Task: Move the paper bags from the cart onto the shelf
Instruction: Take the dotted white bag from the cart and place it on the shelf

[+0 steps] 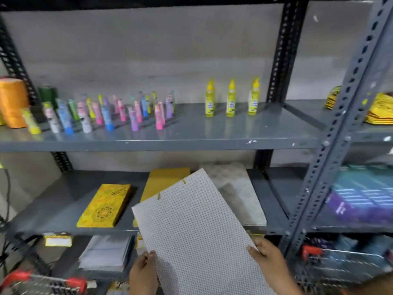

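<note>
A flat white paper bag (pixel 197 231) patterned with small dots, with yellowish cord handles at its far end, is held tilted above the front edge of the lower shelf (pixel 63 201). The left hand (pixel 143 273) grips its near left corner, thumb on top. The right hand (pixel 269 262) grips the near right edge the same way. The bag's far end already reaches over the shelf; its near end does not.

Just beyond the hands, partly under the held bag, a plain yellow paper bag (pixel 161 184) lies flat on the shelf. To the right of it lies a pale speckled bag (pixel 236 188), also flat. Further left of the hands, a yellow patterned bag or box (pixel 105 206) rests on the same shelf; which it is cannot be told.

So at least two bags appear placed, and this one is midway. Below the hands, red-trimmed wire cart edges (pixel 49 283) show at both lower corners. Whether more bags wait in the cart cannot be seen.

Above the hands, the upper shelf (pixel 191 143) carries small colourful bottles (pixel 110 112) and yellow bottles (pixel 230 99).
</note>
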